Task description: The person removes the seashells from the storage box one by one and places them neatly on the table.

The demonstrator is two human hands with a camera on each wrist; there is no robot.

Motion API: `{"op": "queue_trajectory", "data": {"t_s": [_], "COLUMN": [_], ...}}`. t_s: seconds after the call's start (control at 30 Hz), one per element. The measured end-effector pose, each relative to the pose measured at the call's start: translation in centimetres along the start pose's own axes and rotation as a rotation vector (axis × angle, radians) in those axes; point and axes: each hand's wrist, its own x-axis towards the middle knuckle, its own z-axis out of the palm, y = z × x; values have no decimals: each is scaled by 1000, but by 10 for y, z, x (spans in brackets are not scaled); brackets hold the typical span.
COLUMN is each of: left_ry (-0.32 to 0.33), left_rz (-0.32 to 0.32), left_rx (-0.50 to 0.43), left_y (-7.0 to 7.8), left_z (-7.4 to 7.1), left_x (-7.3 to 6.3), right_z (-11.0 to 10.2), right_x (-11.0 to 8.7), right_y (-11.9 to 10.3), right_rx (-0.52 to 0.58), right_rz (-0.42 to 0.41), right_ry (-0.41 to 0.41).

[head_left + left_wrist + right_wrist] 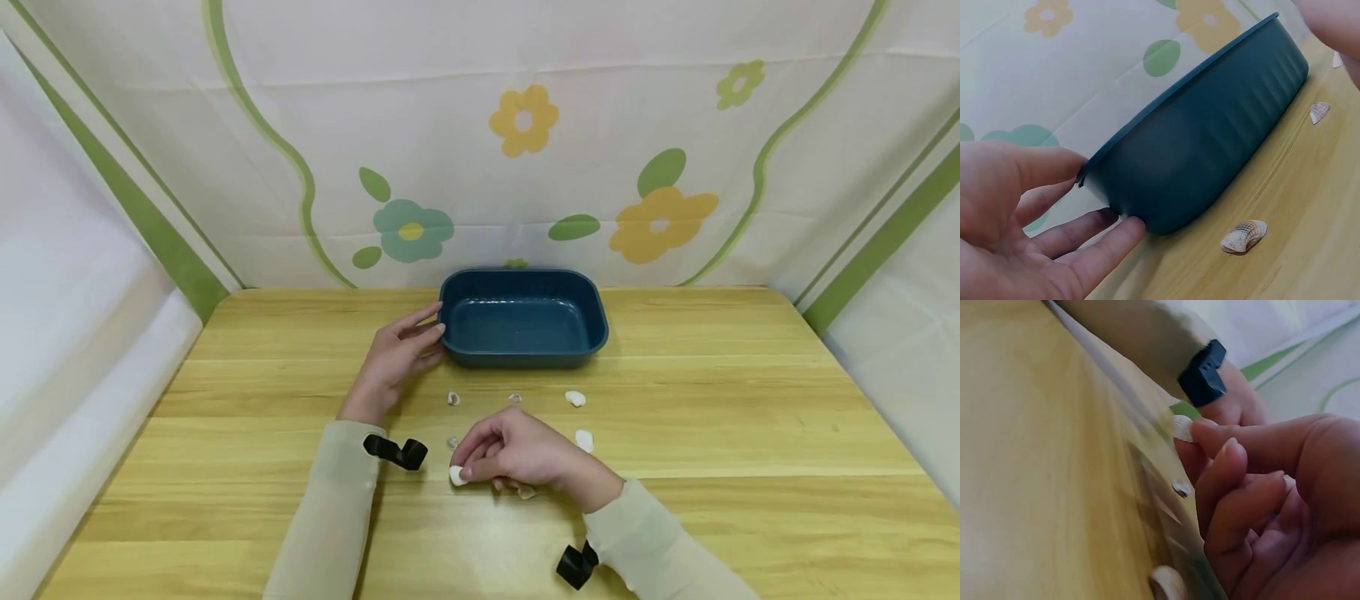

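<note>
A dark blue rectangular basin [522, 360] stands near the table's back edge. My left hand [393, 357] touches its left end; in the left wrist view the thumb is at the rim and extended fingers [1107, 250] rest against the outer wall. My right hand [517, 454] pinches a small white seashell [457, 476] between thumb and fingertips, just above the table in front of the basin. Close by lie a ribbed shell [453, 399], a small shell [514, 398] and a white shell [575, 399]. The right hand partly covers a greyish shell [452, 442].
On the wooden table [712, 400], a flat white shell [584, 441] lies beside the right wrist and another shell [527, 492] beneath the right hand. A flowered cloth [465, 167] hangs behind the basin. Black wrist devices sit on both sleeves.
</note>
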Motion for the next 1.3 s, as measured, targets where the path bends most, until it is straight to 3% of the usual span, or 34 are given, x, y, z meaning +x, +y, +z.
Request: {"op": "queue_trajectory", "data": {"t_s": [0.23,0.67,0.9,1.3], "left_ry": [-38,-207,-200,-187], "left_rz": [9,4,6,16], "left_rx": [-12,31,41,57], "left_y": [2,6,7,5], "left_z": [-2,-14,-13,-13], "left_x": [-1,-1,-3,-2], "right_z": [13,20,20,18], "right_x": [3,2,3,2], "right_y": [0,-4,-3,-3], "right_rx": [-118,-298,-357,-393], "right_rz": [-27,-93,-129,-120], "right_ry": [-32,26,41,35]}}
